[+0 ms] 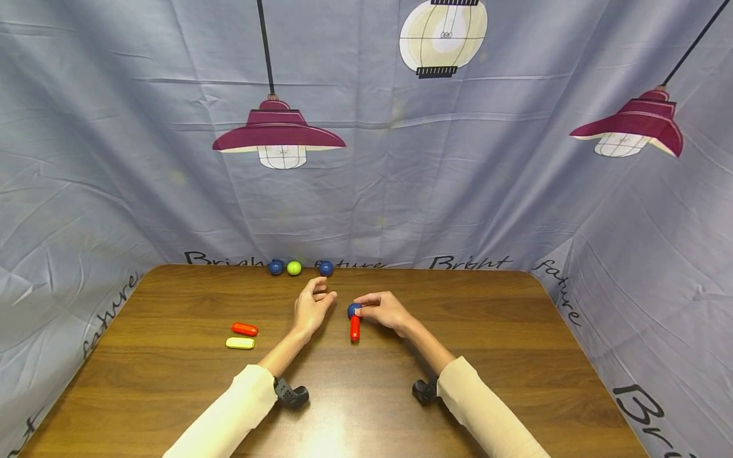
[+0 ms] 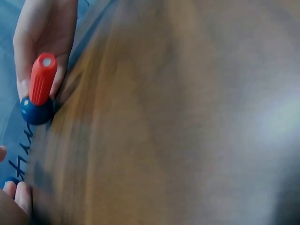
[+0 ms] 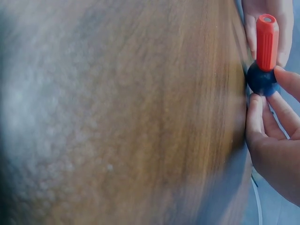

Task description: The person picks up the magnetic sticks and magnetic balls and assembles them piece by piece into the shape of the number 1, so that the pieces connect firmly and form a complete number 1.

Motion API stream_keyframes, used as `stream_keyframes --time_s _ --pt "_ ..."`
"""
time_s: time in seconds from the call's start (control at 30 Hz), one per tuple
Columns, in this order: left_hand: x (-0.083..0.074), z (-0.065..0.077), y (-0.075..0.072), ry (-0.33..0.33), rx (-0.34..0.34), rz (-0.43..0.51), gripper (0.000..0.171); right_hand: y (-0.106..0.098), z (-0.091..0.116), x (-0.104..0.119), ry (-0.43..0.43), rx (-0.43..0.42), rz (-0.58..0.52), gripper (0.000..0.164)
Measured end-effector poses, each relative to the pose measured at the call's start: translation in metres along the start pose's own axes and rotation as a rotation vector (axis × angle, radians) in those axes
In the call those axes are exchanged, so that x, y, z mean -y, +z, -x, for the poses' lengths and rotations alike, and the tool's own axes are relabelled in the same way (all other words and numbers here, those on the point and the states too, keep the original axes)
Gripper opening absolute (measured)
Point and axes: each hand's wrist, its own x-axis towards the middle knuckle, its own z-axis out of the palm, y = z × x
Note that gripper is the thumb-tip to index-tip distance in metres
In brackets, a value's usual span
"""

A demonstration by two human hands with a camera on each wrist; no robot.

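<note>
My right hand [image 1: 389, 312] pinches a dark blue ball [image 3: 261, 80] between thumb and fingers, near the middle of the table. Joined to that ball is a short ribbed red rod [image 3: 267, 44] with a small silvery disc in its end. In the head view the rod points from the ball toward me. To the left of the ball, my left hand [image 1: 310, 312] hovers apart from it, fingers loosely bent and holding nothing. The left wrist view shows the same red rod [image 2: 43, 79] and blue ball [image 2: 37, 111], with left fingertips low at the edge.
Along the table's back edge sit a blue ball [image 1: 276, 267], a yellow-green ball [image 1: 294, 268] and another blue ball [image 1: 326, 268]. A second red rod [image 1: 245, 329] and a yellow rod [image 1: 240, 343] lie on the wooden table [image 1: 487, 337] at left. Printed curtain [image 1: 372, 191] surrounds it.
</note>
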Motion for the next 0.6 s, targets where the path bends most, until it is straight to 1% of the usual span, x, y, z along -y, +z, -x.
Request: stream_keyframes --time_s 0.13,0.27,0.37,0.43,0.6 --pt "0.003 -0.014 0.002 0.036 -0.053 -0.012 0.047 -0.001 0.000 0.000 0.001 0.003 -0.016 0.030" --pt "0.007 -0.026 0.003 0.086 -0.104 -0.039 0.045 -0.001 0.001 0.000 0.005 0.000 -0.022 0.031" --pt "0.007 -0.035 0.005 0.095 -0.135 -0.074 0.044 -0.001 0.000 0.000 0.012 0.000 -0.016 0.031" --pt "0.006 -0.040 0.007 0.087 -0.143 -0.103 0.043 -0.002 0.000 0.000 0.019 0.003 -0.019 0.031" --pt "0.003 -0.048 0.011 0.062 -0.156 -0.173 0.043 -0.001 -0.001 -0.001 0.007 0.011 -0.019 0.031"
